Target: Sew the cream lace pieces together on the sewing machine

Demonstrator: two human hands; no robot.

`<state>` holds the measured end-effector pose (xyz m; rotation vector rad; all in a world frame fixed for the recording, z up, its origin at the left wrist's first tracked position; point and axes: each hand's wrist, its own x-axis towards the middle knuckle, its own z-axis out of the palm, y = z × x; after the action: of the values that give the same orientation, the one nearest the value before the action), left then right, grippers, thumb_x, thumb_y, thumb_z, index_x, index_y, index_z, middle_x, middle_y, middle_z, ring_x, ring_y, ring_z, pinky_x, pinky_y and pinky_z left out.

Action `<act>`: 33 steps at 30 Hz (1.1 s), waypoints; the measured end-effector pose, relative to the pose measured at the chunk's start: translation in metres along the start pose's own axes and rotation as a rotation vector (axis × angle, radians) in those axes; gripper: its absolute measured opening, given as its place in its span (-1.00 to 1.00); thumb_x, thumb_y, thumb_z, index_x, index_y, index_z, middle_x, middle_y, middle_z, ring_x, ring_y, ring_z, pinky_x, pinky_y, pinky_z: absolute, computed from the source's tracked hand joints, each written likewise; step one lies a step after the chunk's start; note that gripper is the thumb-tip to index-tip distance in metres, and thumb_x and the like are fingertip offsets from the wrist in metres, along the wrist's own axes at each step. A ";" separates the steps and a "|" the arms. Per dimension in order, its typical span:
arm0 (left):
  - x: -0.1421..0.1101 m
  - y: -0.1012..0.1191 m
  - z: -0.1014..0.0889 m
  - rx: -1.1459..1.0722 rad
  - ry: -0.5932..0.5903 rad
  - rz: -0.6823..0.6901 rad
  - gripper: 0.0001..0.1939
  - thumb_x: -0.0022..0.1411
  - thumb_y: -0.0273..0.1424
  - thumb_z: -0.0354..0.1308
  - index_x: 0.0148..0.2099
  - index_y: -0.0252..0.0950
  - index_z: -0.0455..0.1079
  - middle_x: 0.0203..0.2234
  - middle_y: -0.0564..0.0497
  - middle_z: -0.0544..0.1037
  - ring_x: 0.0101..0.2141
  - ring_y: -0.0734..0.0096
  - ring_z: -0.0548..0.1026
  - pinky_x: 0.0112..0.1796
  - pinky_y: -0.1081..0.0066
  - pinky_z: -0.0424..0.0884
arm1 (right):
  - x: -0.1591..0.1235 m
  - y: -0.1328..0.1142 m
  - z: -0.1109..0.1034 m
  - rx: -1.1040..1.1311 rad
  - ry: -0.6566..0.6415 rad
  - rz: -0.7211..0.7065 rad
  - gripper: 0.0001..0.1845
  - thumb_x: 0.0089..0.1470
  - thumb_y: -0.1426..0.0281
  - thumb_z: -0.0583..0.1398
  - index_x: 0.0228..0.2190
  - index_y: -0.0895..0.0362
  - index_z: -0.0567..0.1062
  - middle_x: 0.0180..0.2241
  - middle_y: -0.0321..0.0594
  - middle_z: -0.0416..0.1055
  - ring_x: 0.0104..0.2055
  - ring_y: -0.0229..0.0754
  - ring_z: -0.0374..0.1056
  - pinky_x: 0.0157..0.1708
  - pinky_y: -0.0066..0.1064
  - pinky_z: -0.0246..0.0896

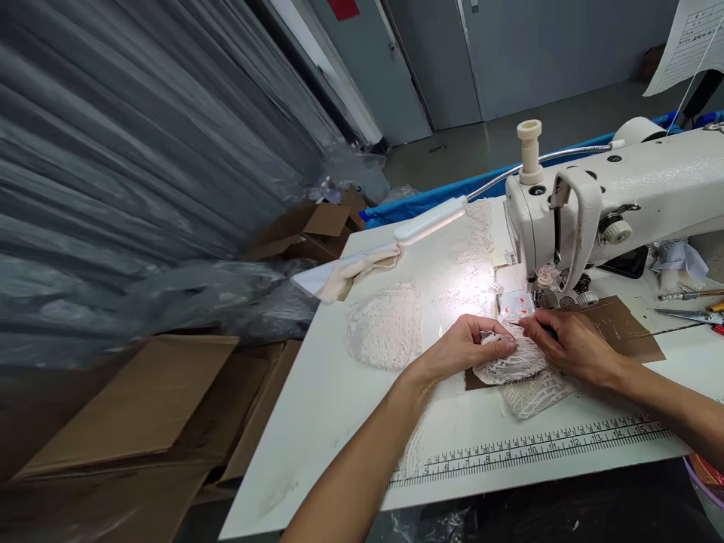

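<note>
White table (317, 400), curled fingers (498, 349) on lace (512, 369)

1 lamp (431, 220) casts glare on the white table (317, 392); the grey curtain (170, 151) looks dim and blurred.

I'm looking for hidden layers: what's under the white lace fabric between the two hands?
Beneath the white lace fabric, a flat brown sheet peeks out at left and cream netted lace below; the fabric covers the rest.

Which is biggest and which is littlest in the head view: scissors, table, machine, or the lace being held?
Largest to smallest, counting only what shows:
1. Table
2. Machine
3. Held lace
4. Scissors, cut off at the edge
</note>
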<state>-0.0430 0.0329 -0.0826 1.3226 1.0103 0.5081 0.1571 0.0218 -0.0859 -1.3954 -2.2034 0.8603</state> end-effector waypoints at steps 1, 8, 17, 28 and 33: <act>0.000 0.000 0.000 0.003 -0.009 -0.002 -0.71 -0.03 -0.21 0.39 -0.41 -0.36 0.53 -0.65 0.10 0.39 -0.62 0.64 0.19 -0.59 0.55 0.12 | 0.000 0.001 0.000 0.024 0.002 0.001 -0.58 0.29 0.15 -0.09 -0.53 0.10 0.23 -0.62 -0.32 0.19 -0.59 -0.32 0.01 -0.53 -0.44 -0.13; 0.000 -0.001 0.000 -0.039 0.026 -0.028 -0.69 -0.08 -0.20 0.40 -0.43 -0.37 0.54 -0.63 0.08 0.42 -0.60 0.62 0.24 -0.58 0.56 0.13 | -0.002 0.005 0.003 -0.086 -0.008 -0.135 -0.59 0.31 0.22 -0.07 -0.47 0.13 0.35 -0.52 -0.21 0.35 -0.51 -0.26 0.18 -0.46 -0.41 -0.04; 0.001 -0.002 0.004 -0.093 0.067 -0.003 -0.78 -0.10 -0.28 0.41 -0.46 -0.35 0.56 -0.65 0.10 0.43 -0.59 0.61 0.29 -0.54 0.55 0.22 | -0.005 0.000 0.010 -0.173 -0.006 -0.123 -0.60 0.34 0.22 -0.04 -0.34 0.16 0.47 -0.38 -0.13 0.50 -0.39 -0.18 0.36 -0.41 -0.40 0.04; -0.001 -0.003 0.001 0.037 0.012 0.012 -0.65 -0.02 -0.23 0.38 -0.23 -0.37 0.54 -0.61 0.13 0.37 -0.62 0.65 0.19 -0.60 0.55 0.13 | -0.007 -0.001 0.015 0.225 0.137 0.054 -0.47 0.26 0.01 -0.19 -0.47 0.10 0.28 -0.56 -0.28 0.27 -0.52 -0.25 0.16 -0.48 -0.41 0.03; -0.006 0.000 -0.002 0.030 -0.026 0.128 -0.34 -0.04 -0.35 0.41 0.11 -0.28 0.28 -0.32 0.05 0.42 -0.49 0.59 0.38 -0.45 0.49 0.38 | -0.006 -0.004 0.003 0.338 0.096 0.140 -0.53 0.06 -0.05 0.08 -0.29 0.11 0.34 -0.49 -0.30 0.28 -0.50 -0.25 0.19 -0.49 -0.39 0.09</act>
<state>-0.0473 0.0291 -0.0805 1.4231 0.9191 0.5727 0.1553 0.0138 -0.0856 -1.4005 -1.8036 1.1288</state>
